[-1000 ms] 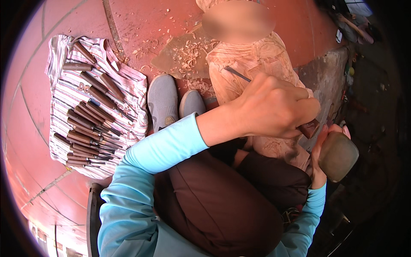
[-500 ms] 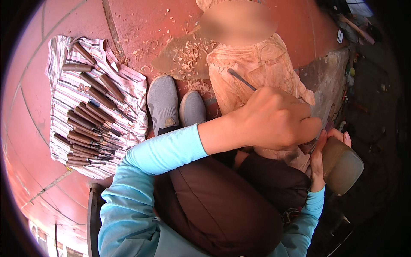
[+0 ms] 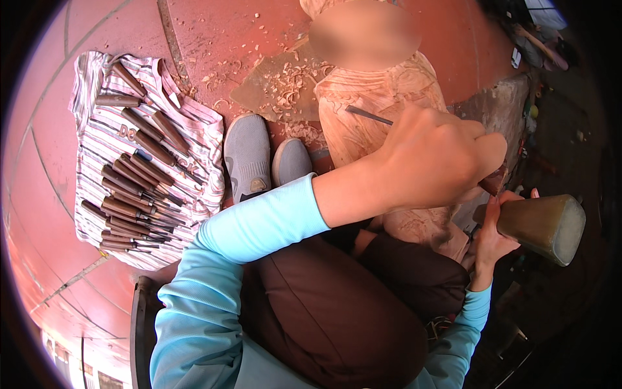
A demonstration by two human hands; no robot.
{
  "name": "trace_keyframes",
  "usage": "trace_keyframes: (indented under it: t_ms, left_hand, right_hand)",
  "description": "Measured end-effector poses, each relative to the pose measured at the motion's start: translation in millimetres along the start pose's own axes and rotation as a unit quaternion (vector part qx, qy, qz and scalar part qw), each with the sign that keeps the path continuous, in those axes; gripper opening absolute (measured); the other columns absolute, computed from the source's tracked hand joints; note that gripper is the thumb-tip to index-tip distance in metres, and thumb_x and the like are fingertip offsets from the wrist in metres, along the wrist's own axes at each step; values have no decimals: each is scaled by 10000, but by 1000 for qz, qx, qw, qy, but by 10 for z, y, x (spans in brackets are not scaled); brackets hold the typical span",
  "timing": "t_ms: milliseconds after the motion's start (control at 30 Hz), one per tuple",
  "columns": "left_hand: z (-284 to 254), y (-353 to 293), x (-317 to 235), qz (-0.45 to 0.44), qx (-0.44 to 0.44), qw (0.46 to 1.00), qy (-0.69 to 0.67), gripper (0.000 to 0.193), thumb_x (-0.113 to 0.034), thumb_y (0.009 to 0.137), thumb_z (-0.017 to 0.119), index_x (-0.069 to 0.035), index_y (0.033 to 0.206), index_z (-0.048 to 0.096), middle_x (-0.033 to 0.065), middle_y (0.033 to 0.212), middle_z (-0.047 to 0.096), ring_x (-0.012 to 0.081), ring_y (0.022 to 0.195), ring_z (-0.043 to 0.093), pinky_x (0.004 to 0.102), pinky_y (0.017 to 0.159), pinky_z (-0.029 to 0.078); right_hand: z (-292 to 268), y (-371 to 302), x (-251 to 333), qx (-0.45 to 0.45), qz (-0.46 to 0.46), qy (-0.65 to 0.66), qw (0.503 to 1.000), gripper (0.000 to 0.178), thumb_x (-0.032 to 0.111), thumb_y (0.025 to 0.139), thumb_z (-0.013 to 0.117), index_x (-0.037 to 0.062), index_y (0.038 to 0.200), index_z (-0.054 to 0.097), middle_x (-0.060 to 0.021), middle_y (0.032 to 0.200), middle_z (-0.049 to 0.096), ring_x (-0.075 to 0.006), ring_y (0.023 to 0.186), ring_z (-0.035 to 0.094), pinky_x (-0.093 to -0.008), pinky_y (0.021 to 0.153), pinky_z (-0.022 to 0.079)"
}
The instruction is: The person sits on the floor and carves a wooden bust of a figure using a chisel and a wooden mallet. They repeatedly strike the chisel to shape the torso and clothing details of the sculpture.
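Note:
My left hand [image 3: 444,155] is closed around a chisel [image 3: 369,115]. The steel blade points left over the carved wooden figure [image 3: 346,139], and the butt of its dark handle shows below my fist. I cannot tell whether the blade's tip touches the wood. To the right, my right hand [image 3: 496,236] grips a wooden mallet [image 3: 541,227] by its narrow end. The mallet's thick, worn head sticks out to the right, apart from the chisel handle. Part of the figure lies beneath my left hand and forearm, and its upper part is blurred.
On the left, a striped shirt [image 3: 97,155] lies on the red tiled floor [image 3: 39,214] with several dark-handled chisels [image 3: 126,188] across it. Wood shavings [image 3: 288,87] are scattered beyond my grey shoes [image 3: 246,152]. At the far right back, another person's arm [image 3: 541,45] shows.
My left hand has moved right with the chisel, which lies at a flatter angle. The mallet has swung away to the right, and more of it shows.

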State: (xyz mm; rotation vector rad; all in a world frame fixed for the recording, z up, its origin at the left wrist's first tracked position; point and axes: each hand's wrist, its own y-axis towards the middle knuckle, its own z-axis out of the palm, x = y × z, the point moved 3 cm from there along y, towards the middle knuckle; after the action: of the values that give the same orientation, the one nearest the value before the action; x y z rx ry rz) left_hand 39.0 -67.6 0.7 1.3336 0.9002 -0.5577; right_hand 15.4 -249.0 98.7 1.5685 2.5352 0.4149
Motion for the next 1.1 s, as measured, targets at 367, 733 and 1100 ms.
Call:
trace_keyframes:
  t_ms: [367, 733, 1100]
  left_hand:
    - [22, 11, 21, 8, 3, 1000, 8, 251, -129, 581, 726, -114, 745, 536, 16, 595, 531, 208, 543, 585, 344, 428, 406]
    - [41, 77, 51, -3, -23, 999, 22, 245, -116, 588, 725, -106, 734, 529, 14, 584, 536, 202, 544, 586, 341, 426, 410]
    - [6, -53, -116, 20, 12, 999, 28, 291, -184, 572, 718, -97, 790, 547, 14, 623, 484, 208, 541, 571, 340, 417, 405]
  right_hand:
    - [-18, -8, -31, 30, -8, -14, 999, 140, -97, 773, 610, 18, 799, 537, -18, 713, 526, -141, 662, 485, -352, 1023, 345]
    - [46, -174, -305, -28, 77, 23, 996, 211, -20, 816, 693, -29, 1003, 596, -48, 895, 626, -116, 828, 578, -262, 788, 467]
    - [10, -269, -342, 12, 68, 45, 997, 179, -50, 815, 670, -28, 988, 633, -55, 924, 652, -137, 843, 602, -280, 808, 468]
